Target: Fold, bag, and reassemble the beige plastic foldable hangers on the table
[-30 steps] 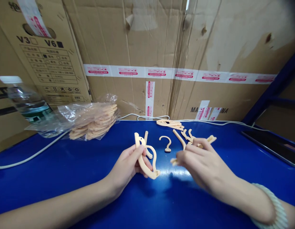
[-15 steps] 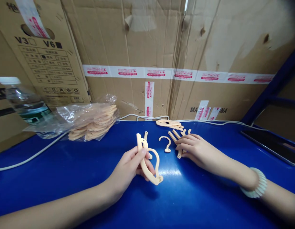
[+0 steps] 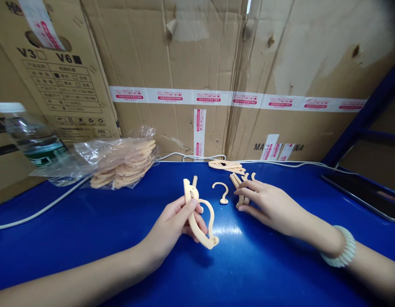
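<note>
My left hand (image 3: 171, 226) is closed on a cream plastic hanger piece (image 3: 202, 221), held upright just above the blue table (image 3: 88, 230). A loose cream hook (image 3: 220, 192) lies on the table between my hands. My right hand (image 3: 269, 204) rests on the table with its fingers pinching the ends of several cream plastic strips (image 3: 238, 187). A small pile of more cream pieces (image 3: 226, 165) lies behind, near the cardboard.
A clear bag of cream plastic parts (image 3: 120, 162) sits at the back left beside a water bottle (image 3: 31, 136). Cardboard boxes (image 3: 197, 76) wall the back. A white cable (image 3: 40, 209) runs along the table. A dark tablet (image 3: 366, 192) lies at the right.
My right hand moved forward from near me and set down onto the strips beside the hook, then closed its fingers on them. My left hand stayed put with its piece.
</note>
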The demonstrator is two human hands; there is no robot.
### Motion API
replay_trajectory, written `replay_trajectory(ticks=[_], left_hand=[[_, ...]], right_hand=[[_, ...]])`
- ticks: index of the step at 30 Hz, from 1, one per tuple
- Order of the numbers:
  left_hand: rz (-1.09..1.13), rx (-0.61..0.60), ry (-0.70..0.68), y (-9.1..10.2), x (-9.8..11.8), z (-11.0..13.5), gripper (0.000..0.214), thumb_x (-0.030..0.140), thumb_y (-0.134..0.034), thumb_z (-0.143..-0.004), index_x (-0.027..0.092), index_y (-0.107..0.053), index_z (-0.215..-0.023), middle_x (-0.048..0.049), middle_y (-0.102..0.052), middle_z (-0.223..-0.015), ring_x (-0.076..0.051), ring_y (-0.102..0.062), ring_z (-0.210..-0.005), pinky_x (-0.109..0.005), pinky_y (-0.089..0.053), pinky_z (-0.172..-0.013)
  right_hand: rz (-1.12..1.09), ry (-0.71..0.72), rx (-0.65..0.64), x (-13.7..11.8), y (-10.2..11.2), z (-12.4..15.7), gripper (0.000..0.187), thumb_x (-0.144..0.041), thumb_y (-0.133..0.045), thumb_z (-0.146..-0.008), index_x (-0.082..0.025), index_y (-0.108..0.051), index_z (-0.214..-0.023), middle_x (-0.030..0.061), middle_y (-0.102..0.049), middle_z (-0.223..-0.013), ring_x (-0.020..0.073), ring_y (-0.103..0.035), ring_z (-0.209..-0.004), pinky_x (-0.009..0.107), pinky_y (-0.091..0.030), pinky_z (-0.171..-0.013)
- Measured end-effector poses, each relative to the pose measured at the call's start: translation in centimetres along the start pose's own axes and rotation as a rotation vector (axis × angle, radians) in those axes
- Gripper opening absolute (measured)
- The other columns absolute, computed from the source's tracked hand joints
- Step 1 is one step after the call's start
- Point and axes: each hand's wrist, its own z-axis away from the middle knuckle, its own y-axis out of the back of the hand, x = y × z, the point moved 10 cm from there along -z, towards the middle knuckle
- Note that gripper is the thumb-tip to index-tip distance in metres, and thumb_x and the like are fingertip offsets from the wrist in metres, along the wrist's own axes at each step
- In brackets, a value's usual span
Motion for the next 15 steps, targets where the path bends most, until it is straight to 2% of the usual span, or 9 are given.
replay_trajectory(ticks=[4, 8, 15], left_hand=[[-0.007, -0.006, 0.002, -0.1, -0.2, 0.0, 0.049, 0.064, -0.065, -0.079, 0.017, -0.053, -0.083, -0.0029, -0.07, -0.06, -0.016, -0.065, -0.054, -0.026, -0.05, -0.057], [-0.017, 0.0, -0.011, 0.1, -0.1, -0.1, 0.052, 0.066, -0.064, -0.078, 0.016, -0.054, -0.086, -0.0025, -0.069, -0.061, -0.017, -0.066, -0.056, -0.028, -0.051, -0.058], [-0.042, -0.023, -0.077, -0.2, 0.5, -0.1, 0.049, 0.06, -0.061, -0.085, 0.014, -0.055, -0.101, -0.0009, -0.068, -0.066, -0.015, -0.064, -0.057, -0.028, -0.051, -0.06]], right_hand=[[0.005, -0.047, -0.042, 0.1, -1.0, 0.0, 0.024, -0.034, -0.048, -0.098, -0.018, -0.065, -0.101, 0.0127, -0.061, -0.107, 0.0263, -0.061, -0.099, 0.041, -0.053, -0.081], [-0.036, -0.071, -0.052, 0.1, -1.3, -0.1, 0.022, -0.03, -0.046, -0.098, -0.018, -0.064, -0.099, 0.0115, -0.06, -0.104, 0.025, -0.061, -0.093, 0.041, -0.052, -0.079], [-0.114, -0.077, -0.044, 0.1, -1.3, -0.2, 0.018, -0.019, -0.046, -0.096, -0.018, -0.064, -0.096, 0.0092, -0.059, -0.099, 0.0219, -0.062, -0.086, 0.039, -0.051, -0.079]])
